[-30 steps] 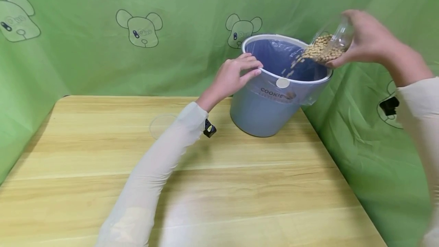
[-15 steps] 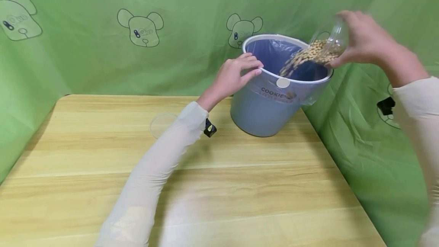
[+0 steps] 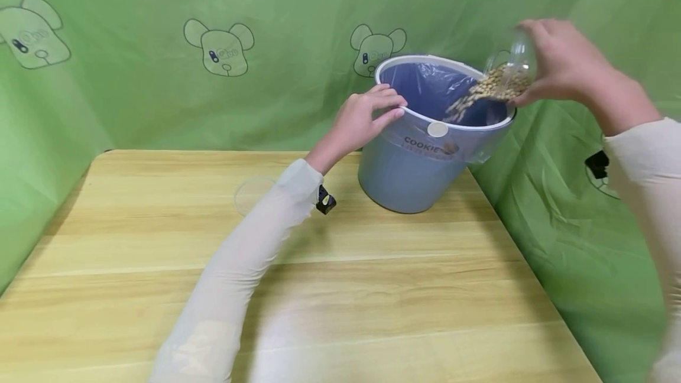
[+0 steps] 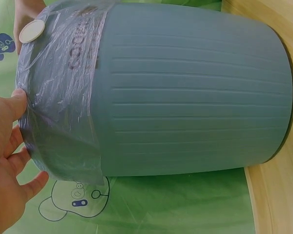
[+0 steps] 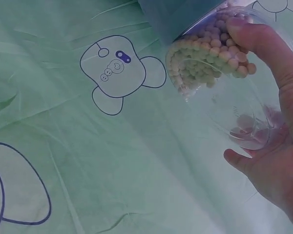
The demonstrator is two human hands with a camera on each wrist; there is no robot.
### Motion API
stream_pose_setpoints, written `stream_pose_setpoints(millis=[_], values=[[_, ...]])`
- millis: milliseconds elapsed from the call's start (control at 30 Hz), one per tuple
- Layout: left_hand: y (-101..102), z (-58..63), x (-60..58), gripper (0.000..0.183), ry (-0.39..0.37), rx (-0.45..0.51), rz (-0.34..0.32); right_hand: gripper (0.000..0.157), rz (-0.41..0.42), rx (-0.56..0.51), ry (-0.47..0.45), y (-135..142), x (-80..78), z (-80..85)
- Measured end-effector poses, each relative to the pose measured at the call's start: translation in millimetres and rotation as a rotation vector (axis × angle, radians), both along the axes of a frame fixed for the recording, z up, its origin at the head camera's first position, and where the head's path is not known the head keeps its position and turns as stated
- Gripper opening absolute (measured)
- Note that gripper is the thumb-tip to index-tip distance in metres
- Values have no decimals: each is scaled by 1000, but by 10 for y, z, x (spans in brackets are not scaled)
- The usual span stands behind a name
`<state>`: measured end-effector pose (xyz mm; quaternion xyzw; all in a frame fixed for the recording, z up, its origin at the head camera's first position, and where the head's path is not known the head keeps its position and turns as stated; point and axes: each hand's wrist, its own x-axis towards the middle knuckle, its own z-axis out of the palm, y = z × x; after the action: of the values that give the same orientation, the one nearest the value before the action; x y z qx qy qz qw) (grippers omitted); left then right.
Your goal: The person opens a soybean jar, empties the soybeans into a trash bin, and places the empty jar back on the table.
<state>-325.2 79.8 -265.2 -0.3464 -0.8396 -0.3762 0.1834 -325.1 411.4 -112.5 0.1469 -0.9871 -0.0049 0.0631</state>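
A blue-grey trash bin with a white rim and a clear plastic liner stands on the table. My left hand grips the near-left part of its rim, fingers over the edge. Above the bin's right side, my right hand holds a clear jar, tilted with its mouth toward the bin. Pale round beans, seemingly soybeans, slide out of the jar and fall into the bin. In the right wrist view many beans are still packed along the jar's lower side. The bottom inside the bin is hidden.
A clear round disc, perhaps a lid, lies on the wooden table partly behind the left sleeve. Green cloth with bear drawings hangs at the back and sides, close behind the bin.
The right hand has shifted slightly left with the jar. More beans have poured out, and fewer are left inside it. The left hand stays on the rim.
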Motion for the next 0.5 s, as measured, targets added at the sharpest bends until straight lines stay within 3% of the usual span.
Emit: stream_pose_setpoints(millis=[500], values=[[-25, -27, -33, 33, 11, 8, -4, 144, 36, 14, 32, -49, 4, -58]])
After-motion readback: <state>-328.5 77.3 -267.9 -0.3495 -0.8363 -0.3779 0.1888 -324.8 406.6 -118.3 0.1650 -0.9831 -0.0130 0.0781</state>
